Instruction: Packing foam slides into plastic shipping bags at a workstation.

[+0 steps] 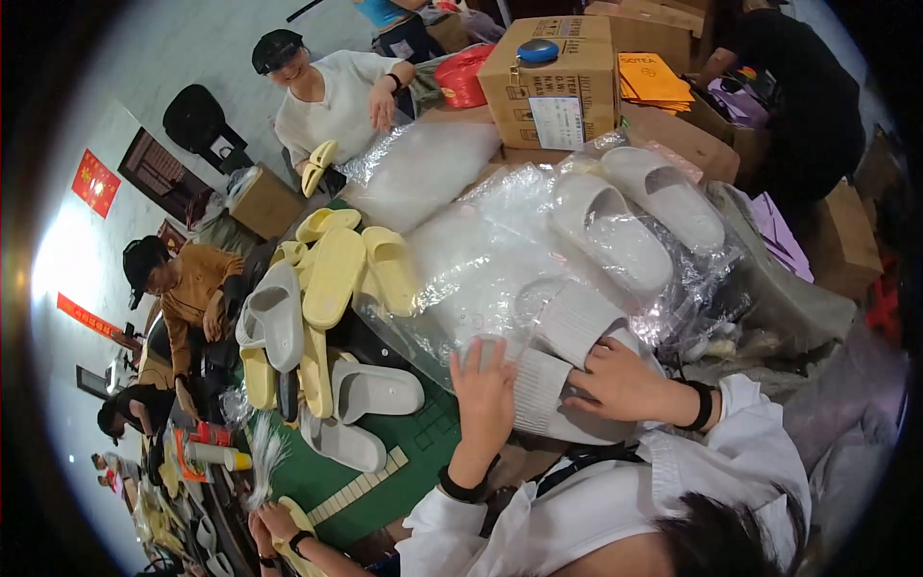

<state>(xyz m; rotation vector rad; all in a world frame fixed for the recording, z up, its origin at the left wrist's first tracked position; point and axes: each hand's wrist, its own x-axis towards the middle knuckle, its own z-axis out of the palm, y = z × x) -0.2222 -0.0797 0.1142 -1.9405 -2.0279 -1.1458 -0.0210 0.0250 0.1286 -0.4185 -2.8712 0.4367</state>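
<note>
A pair of light grey slippers with ribbed straps (544, 388) lies in front of me. My left hand (484, 396) has its fingers spread, resting on the clear plastic bag (437, 332) at the left edge of the pair. From the right, my right hand (615, 387) curls its fingers over the slippers at the opening of a strap. Farther off, two pale slippers (615, 240) lie under clear film. To the left is a loose pile of yellow slippers (336, 279) and grey slippers (380, 392).
A cardboard box (548, 82) with a round blue device on it stands at the back. Behind the bags, a co-worker in white holds a yellow slipper (318, 168). Another person's hands (274, 527) hold a yellow slipper at lower left. Green mat (423, 442) covers the near table.
</note>
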